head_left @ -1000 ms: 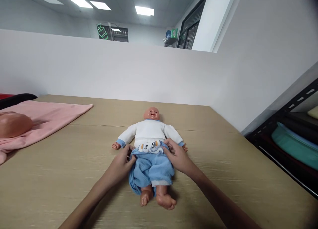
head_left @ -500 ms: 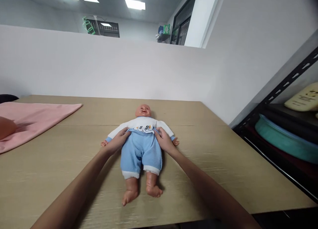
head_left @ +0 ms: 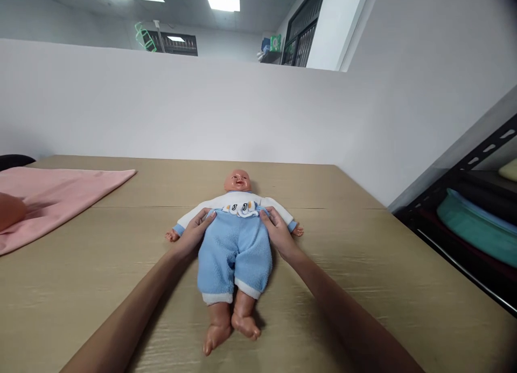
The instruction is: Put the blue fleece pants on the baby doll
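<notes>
1 baby doll [head_left: 238, 181] lies on its back on the wooden table [head_left: 347, 265], its head toward the white partition [head_left: 181, 109] and its 2 bare feet nearest the person. It wears a white top [head_left: 202, 207] with blue cuffs and blue trousers [head_left: 236, 243] with 2 white hems. The left hand [head_left: 195, 232] and the right hand [head_left: 280, 234] each pinch the waistband, 1 at either side, thumb and fingers closed on the cloth. Between them sits a white patch [head_left: 243, 209] with 2 eyes. A pink cloth [head_left: 84, 184] lies well apart at the left, beneath a partly visible orange-brown object [head_left: 11, 210].
</notes>
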Demonstrator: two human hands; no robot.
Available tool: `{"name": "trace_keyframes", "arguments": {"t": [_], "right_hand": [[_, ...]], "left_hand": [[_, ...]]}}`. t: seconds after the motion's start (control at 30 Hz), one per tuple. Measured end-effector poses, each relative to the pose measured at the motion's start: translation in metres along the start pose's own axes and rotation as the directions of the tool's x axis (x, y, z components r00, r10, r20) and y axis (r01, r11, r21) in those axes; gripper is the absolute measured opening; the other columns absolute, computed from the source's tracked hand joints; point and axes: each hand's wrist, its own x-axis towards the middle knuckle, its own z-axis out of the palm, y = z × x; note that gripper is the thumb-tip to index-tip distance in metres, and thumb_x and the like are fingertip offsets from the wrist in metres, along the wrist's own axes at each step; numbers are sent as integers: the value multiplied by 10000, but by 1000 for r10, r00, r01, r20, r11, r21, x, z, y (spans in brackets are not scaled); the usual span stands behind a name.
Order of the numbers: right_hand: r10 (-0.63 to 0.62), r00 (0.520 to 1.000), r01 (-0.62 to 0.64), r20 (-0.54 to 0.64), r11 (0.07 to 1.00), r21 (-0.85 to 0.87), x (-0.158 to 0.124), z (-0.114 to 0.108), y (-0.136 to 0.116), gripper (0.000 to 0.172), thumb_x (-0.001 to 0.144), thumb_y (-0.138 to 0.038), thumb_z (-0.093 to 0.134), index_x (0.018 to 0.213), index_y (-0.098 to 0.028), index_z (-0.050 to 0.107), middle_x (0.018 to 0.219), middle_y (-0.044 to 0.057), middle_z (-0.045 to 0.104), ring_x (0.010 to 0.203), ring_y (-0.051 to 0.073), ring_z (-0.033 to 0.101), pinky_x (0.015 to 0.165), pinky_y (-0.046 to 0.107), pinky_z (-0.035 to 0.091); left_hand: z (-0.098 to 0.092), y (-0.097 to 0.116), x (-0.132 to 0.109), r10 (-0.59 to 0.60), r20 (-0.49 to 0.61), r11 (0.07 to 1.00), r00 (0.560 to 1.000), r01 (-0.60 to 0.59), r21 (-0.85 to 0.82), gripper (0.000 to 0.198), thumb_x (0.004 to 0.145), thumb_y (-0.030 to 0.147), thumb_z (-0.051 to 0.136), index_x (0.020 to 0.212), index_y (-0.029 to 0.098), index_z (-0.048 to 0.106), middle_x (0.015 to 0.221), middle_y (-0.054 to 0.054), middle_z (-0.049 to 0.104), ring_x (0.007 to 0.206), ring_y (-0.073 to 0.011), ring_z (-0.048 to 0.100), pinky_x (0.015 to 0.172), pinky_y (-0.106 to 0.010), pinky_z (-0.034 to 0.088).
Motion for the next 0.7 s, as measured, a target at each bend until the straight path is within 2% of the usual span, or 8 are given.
{"name": "trace_keyframes", "arguments": {"t": [0.1,0.2,0.27,0.37,0.43,0.5,0.6,0.7], "right_hand": [[46,991,-46,125,999,4,-1,-15,5,367,942,-571,673,1007,-212,716,968,11,714,934,215,650,914,343,535],[80,964,-82,254,997,0,-7,-35,7,300,834,-505,799,882,-209,780,903,14,757,923,251,679,954,403,553],[95,959,-102,268,995,11,-11,-40,8,278,804,-488,834,864,-217,809,943,40,789,996,288,694,1053,457,531],[115,973,-133,198,988,80,-14,-31,13,378,818,-544,826,1040,-239,833,1173,88,809,1239,341,666,1220,516,425],[137,980,-159,143,975,158,-16,-17,19,512,848,-627,769,1201,-256,795,1321,100,777,1353,349,630,1262,543,391],[164,981,-183,100,955,232,-18,-5,26,591,874,-679,714,1302,-273,743,1390,103,751,1363,345,643,1256,562,413],[186,981,-193,52,935,299,-19,6,31,601,905,-676,674,1373,-299,680,1441,94,724,1352,328,662,1240,561,445],[173,984,-176,39,933,314,-16,7,29,578,909,-632,684,1392,-316,652,1480,72,701,1404,306,626,1232,526,460]], "left_hand": [[-12,3,-1,-35,26,992,999,31,122,472,869,620,781,1030,179,730,1041,-82,767,1051,-290,676,1028,-410,519],[-33,10,-8,-87,130,937,988,36,348,430,836,553,782,1081,199,782,1267,-110,771,1331,-384,592,1251,-503,351],[-45,14,-11,-123,188,891,974,25,453,456,811,509,783,1178,238,778,1376,-86,741,1428,-399,525,1292,-506,294],[-51,11,-11,-104,213,865,972,-17,502,432,842,505,770,1190,249,774,1334,-74,755,1370,-394,561,1246,-487,366],[-47,4,-9,-47,196,898,979,-45,437,421,884,532,762,1185,237,769,1280,-78,771,1300,-371,609,1198,-464,423],[-37,-5,-7,-2,141,965,990,-35,259,466,895,560,776,1220,226,751,1269,-90,776,1264,-347,645,1153,-444,468],[-20,-14,-5,-19,75,998,997,24,-64,560,866,563,827,1284,208,718,1231,-117,795,1185,-332,708,1076,-434,520],[-10,-15,-4,-9,60,987,998,19,-160,542,878,565,817,1260,189,734,1162,-125,814,1128,-326,728,1053,-429,520]]}}
